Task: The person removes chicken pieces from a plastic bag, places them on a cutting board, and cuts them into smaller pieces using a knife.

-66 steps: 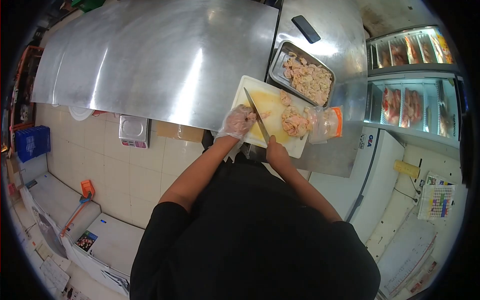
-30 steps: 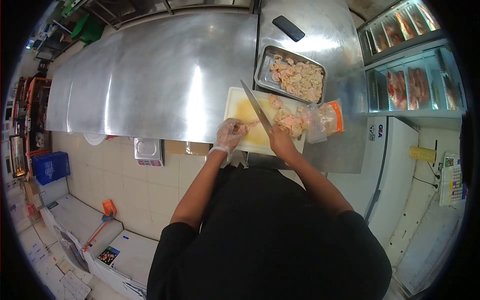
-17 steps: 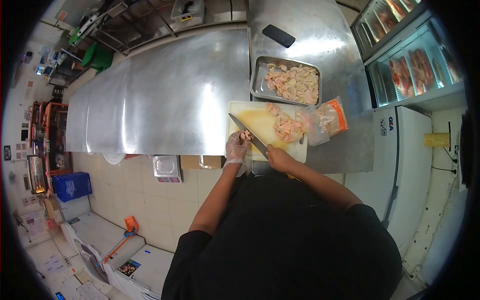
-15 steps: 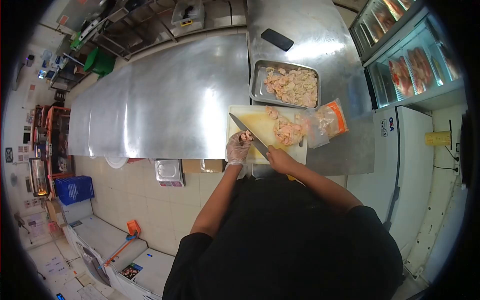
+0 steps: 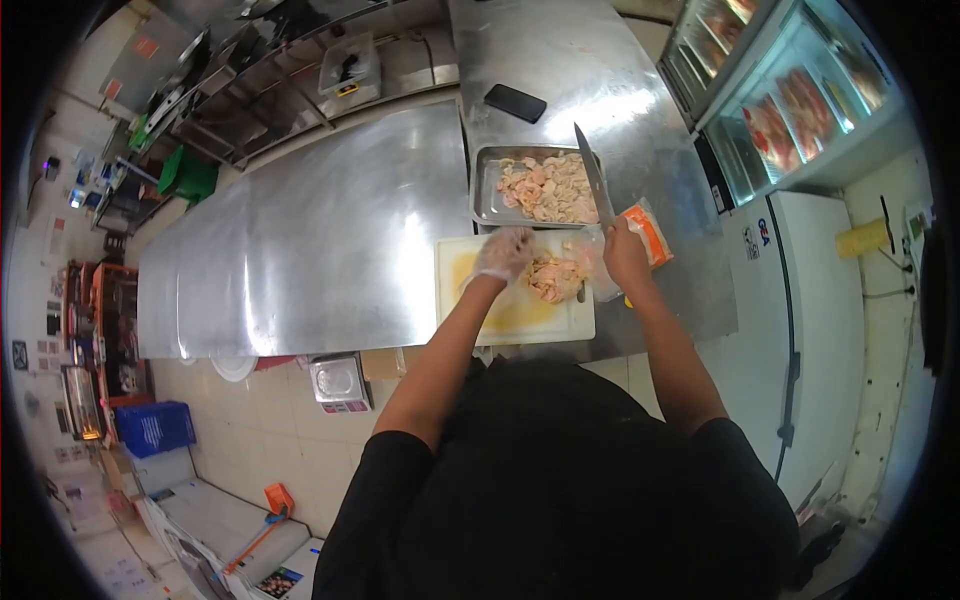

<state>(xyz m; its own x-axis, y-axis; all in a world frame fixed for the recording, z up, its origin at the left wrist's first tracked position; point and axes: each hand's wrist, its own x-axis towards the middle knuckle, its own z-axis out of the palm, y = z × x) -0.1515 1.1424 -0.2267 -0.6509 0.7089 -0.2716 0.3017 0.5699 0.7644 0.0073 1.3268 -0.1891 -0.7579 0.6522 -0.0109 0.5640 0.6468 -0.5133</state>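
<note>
My left hand (image 5: 507, 254), in a clear plastic glove, is over the upper part of the white cutting board (image 5: 455, 325), close to the tray's lower edge. Its fingers are curled; whatever they hold is too small to make out. My right hand (image 5: 626, 256), bare, grips a large knife (image 5: 594, 180) whose blade points up and away over the tray's right side. Pale raw meat pieces (image 5: 556, 278) lie on the board's right part. A metal tray (image 5: 483, 187) behind the board holds many cut pieces (image 5: 550, 188). The orange-and-clear plastic bag (image 5: 648, 235) rests beside my right hand.
A black phone (image 5: 515, 102) lies on the steel table (image 5: 330, 220) behind the tray. Lit glass-door fridges (image 5: 790, 110) and a white freezer (image 5: 770, 260) stand at the right. A scale (image 5: 338, 382) is below the table's front edge.
My left hand has moved up toward the tray. My right hand has lifted the knife away from the board and swung it right, its blade now pointing up. The view has shifted.
</note>
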